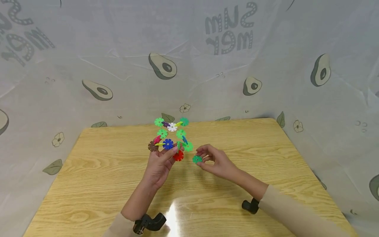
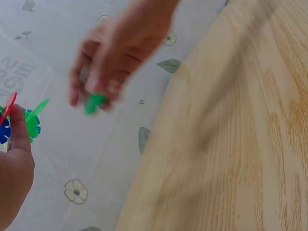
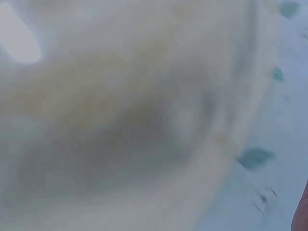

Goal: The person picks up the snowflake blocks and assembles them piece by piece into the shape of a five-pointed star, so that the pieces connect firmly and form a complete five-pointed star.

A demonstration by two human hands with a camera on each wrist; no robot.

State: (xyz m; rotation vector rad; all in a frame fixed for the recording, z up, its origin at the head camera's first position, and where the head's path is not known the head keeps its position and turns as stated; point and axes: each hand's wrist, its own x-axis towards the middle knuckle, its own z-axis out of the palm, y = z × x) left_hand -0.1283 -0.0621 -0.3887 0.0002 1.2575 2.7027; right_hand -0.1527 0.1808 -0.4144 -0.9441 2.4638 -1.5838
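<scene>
In the head view my left hand (image 1: 160, 168) grips a structure of interlocked, notched plastic discs by its lower part. It includes a blue disc (image 1: 167, 144), a red disc (image 1: 178, 156), a brown disc (image 1: 152, 146), a white disc (image 1: 172, 127) and several green ones. To its right, my right hand (image 1: 219, 163) pinches a single green disc (image 1: 197, 159) between thumb and fingers, apart from the structure. The left wrist view shows that right hand (image 2: 122, 57) blurred, while fingers of the left hand (image 2: 17, 168) hold the structure's edge. Only a sliver of hand (image 3: 301, 216) appears in the right wrist view.
A wooden table (image 1: 97, 184) lies under both hands. Behind it hangs a pale curtain (image 1: 124, 49) printed with avocados, leaves and flowers. Black wrist mounts (image 1: 149, 223) sit on the forearms.
</scene>
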